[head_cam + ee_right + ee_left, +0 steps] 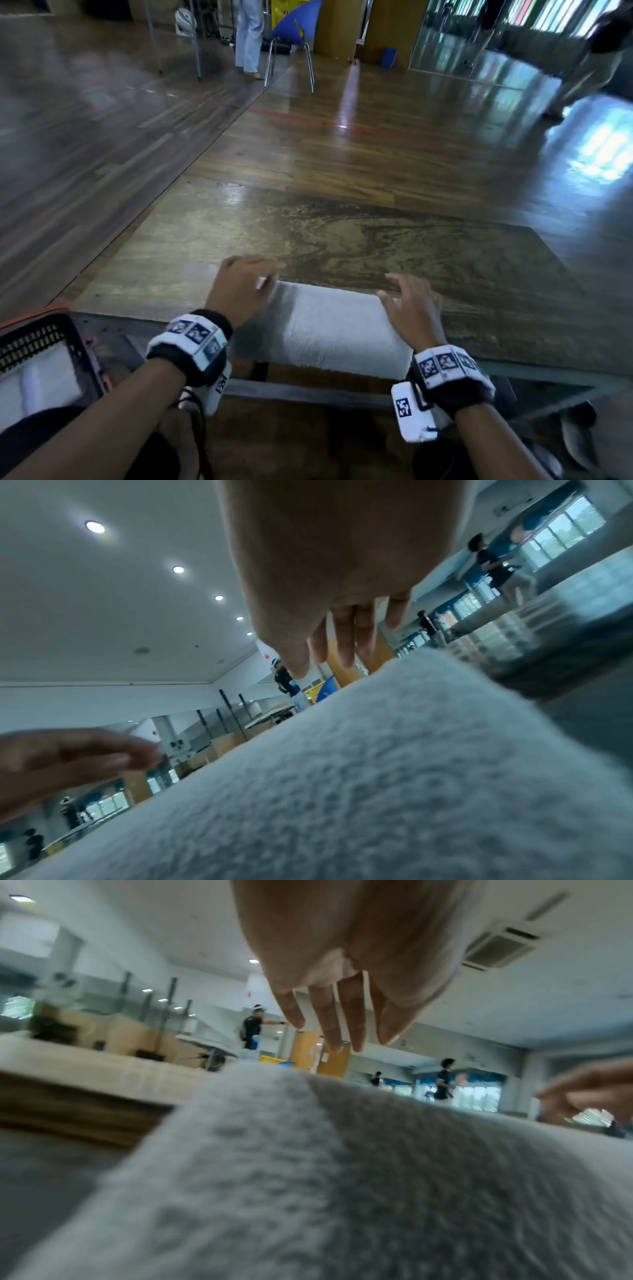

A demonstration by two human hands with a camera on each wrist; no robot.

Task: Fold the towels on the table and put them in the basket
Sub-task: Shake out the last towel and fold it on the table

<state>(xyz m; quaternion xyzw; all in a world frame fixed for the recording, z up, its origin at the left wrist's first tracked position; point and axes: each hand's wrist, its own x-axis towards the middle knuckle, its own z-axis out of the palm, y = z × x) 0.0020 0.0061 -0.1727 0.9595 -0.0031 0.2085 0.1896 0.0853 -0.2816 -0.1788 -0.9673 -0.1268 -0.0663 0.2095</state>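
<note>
A folded white towel (329,325) lies on the wooden table (342,233) by its near edge. My left hand (253,281) hovers over the towel's left end; the left wrist view shows its fingers (339,1020) straight and holding nothing above the towel (308,1177). My right hand (407,294) is spread over the right end, and in the right wrist view its fingers (346,637) are also straight above the towel (377,777). A dark plastic basket (41,332) stands at lower left with a folded white towel (37,380) inside.
Beyond the table is open wooden floor. A blue chair (291,31) and a standing person's legs (248,34) are far back. Another person (589,58) walks at the far right. An orange cable (30,313) runs by the basket.
</note>
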